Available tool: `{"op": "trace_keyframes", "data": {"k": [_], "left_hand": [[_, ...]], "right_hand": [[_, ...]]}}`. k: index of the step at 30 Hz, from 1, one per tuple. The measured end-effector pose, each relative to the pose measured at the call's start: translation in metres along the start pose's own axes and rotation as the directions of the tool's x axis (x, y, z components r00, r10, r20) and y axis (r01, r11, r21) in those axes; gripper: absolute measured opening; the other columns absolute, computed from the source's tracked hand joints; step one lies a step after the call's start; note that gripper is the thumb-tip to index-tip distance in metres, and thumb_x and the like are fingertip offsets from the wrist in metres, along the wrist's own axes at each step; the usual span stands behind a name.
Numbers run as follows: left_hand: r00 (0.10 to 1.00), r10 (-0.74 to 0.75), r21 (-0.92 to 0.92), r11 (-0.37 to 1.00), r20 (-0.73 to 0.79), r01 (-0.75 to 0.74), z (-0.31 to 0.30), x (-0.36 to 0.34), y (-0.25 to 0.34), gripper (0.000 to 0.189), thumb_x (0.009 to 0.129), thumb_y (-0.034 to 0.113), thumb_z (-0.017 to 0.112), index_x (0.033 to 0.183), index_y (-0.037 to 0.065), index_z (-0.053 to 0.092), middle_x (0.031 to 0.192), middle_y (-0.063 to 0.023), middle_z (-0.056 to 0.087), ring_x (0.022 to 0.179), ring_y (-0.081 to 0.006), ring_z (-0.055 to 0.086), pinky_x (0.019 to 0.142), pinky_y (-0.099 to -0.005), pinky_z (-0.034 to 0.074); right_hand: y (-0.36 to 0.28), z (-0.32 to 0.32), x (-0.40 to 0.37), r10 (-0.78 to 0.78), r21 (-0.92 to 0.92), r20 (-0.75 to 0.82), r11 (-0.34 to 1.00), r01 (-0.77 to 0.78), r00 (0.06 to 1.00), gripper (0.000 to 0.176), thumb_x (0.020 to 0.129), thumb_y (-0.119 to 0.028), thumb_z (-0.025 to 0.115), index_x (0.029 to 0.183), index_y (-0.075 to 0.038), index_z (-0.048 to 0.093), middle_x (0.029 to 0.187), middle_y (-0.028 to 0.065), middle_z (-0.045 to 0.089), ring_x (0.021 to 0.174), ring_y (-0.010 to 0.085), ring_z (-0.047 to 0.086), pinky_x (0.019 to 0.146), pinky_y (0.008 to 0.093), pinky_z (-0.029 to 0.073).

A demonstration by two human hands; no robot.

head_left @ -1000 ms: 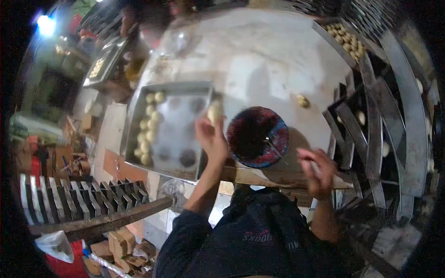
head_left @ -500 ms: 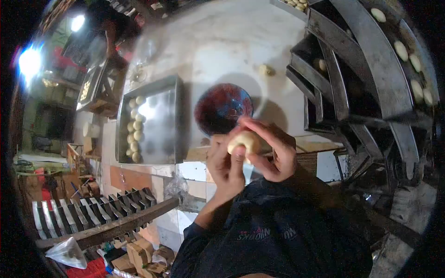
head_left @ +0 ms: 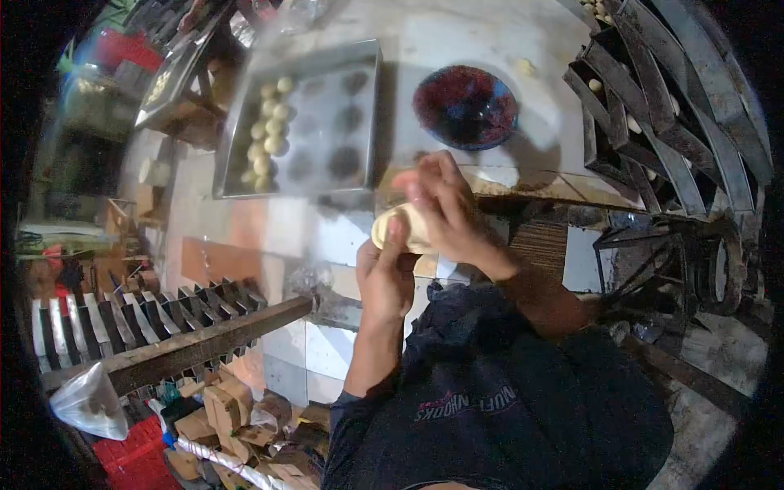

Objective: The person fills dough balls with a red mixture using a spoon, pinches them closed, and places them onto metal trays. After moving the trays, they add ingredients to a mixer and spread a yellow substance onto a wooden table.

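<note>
In the head view, you are gripping a flat piece of dough with both hands: left hand cupping beneath, right hand closing over it, just off the surface edge, near the bowl and tray.

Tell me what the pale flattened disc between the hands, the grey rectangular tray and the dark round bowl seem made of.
Pale flattened disc, pressed between left hand and right hand: probably soft dough, matt, bent by the grip.
Grey rectangular tray: thin sheet metal, dull sheen with folded rim.
Dark round bowl: unclear; mottled red-blue gloss suggests plastic or enamel.
</note>
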State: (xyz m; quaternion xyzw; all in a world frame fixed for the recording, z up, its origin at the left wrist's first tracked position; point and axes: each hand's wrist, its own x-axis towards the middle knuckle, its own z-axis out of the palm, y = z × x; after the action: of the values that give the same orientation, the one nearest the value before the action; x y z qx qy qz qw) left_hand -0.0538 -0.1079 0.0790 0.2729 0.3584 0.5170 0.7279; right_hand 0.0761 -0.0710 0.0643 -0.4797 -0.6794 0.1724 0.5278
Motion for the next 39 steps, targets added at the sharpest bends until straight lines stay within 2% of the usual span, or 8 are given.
{"op": "trace_keyframes", "data": {"k": [3,4,6,8,12,16,20,39], "left_hand": [[0.998,0.004,0.418,0.908,0.063,-0.03,-0.019,0.001,-0.033,0.026,0.094,0.02,0.053,0.11,0.0,0.057,0.106,-0.0085,0.061,0.091,-0.0141,0.059,0.08,-0.0296,0.046],[0.987,0.093,0.232,0.965,0.131,-0.122,-0.02,0.001,-0.051,0.024,0.094,0.021,0.052,0.11,0.003,0.058,0.104,-0.0098,0.062,0.086,-0.0137,0.06,0.074,-0.0273,0.049],[0.807,-0.35,-0.119,0.884,0.476,0.453,-0.043,0.025,-0.011,0.026,0.095,0.021,0.049,0.109,0.0,0.057,0.103,-0.0123,0.063,0.088,-0.0161,0.062,0.074,-0.0284,0.052],[0.951,-0.23,-0.254,0.926,0.205,0.279,-0.016,0.03,-0.025,0.03,0.096,0.021,0.048,0.111,-0.004,0.055,0.107,-0.0161,0.062,0.093,-0.0177,0.063,0.076,-0.0279,0.055],[0.879,-0.272,-0.033,0.951,0.391,0.309,-0.015,0.063,-0.021,0.037,0.095,0.02,0.049,0.121,-0.007,0.052,0.118,-0.018,0.058,0.098,-0.0149,0.062,0.077,-0.0207,0.054],[0.924,-0.264,0.252,0.948,0.277,0.196,-0.025,0.106,-0.026,0.038,0.095,0.019,0.049,0.127,0.0,0.05,0.125,-0.0104,0.053,0.11,-0.0158,0.053,0.091,-0.0265,0.042],[0.95,-0.222,0.231,0.958,0.219,0.17,-0.032,0.141,-0.056,0.043,0.095,0.022,0.049,0.132,0.0,0.044,0.126,-0.0086,0.052,0.109,-0.0155,0.051,0.096,-0.0291,0.038],[0.847,-0.425,0.411,0.868,0.319,0.28,-0.007,0.181,-0.095,0.044,0.094,0.022,0.051,0.133,0.001,0.045,0.115,-0.006,0.059,0.106,-0.0128,0.053,0.094,-0.028,0.039]], "right_hand": [[0.001,0.002,-0.005,0.139,0.217,-0.002,0.967,-0.136,0.99,0.025,0.094,-0.025,0.047,0.096,-0.002,0.057,0.088,0.0168,0.048,0.086,0.0265,0.053,0.074,0.0357,0.043],[0.007,0.002,-0.007,0.063,0.163,-0.003,0.985,-0.062,0.998,0.026,0.094,-0.025,0.047,0.095,-0.001,0.058,0.086,0.0172,0.049,0.087,0.0266,0.053,0.075,0.0356,0.043],[0.016,-0.003,-0.005,0.132,0.203,-0.02,0.971,-0.125,0.991,0.026,0.092,-0.024,0.05,0.09,0.0,0.059,0.085,0.017,0.051,0.086,0.0273,0.053,0.078,0.0368,0.041],[0.021,-0.026,0.0,0.222,0.122,0.099,0.965,-0.233,0.97,0.025,0.087,-0.025,0.057,0.085,0.0,0.059,0.087,0.0166,0.052,0.085,0.028,0.053,0.078,0.0385,0.041],[0.108,-0.087,0.019,0.231,-0.719,-0.102,0.655,-0.233,0.967,0.028,0.081,-0.026,0.065,0.083,-0.001,0.052,0.083,0.0188,0.053,0.079,0.0362,0.053,0.07,0.044,0.043],[0.153,-0.091,0.055,0.683,-0.762,0.019,0.482,-0.432,0.73,0.027,0.084,-0.02,0.058,0.096,0.003,0.054,0.083,0.0282,0.059,0.083,0.0427,0.06,0.074,0.0497,0.048],[0.176,-0.099,0.074,0.649,-0.816,0.332,0.562,-0.138,0.685,0.023,0.085,-0.017,0.056,0.092,0.005,0.057,0.078,0.0229,0.061,0.079,0.0402,0.061,0.069,0.0489,0.048],[0.25,-0.095,0.072,0.431,-0.668,0.472,0.744,-0.007,0.769,0.02,0.079,-0.005,0.05,0.098,-0.002,0.055,0.084,0.0165,0.057,0.07,0.0359,0.062,0.062,0.0446,0.052]]}}
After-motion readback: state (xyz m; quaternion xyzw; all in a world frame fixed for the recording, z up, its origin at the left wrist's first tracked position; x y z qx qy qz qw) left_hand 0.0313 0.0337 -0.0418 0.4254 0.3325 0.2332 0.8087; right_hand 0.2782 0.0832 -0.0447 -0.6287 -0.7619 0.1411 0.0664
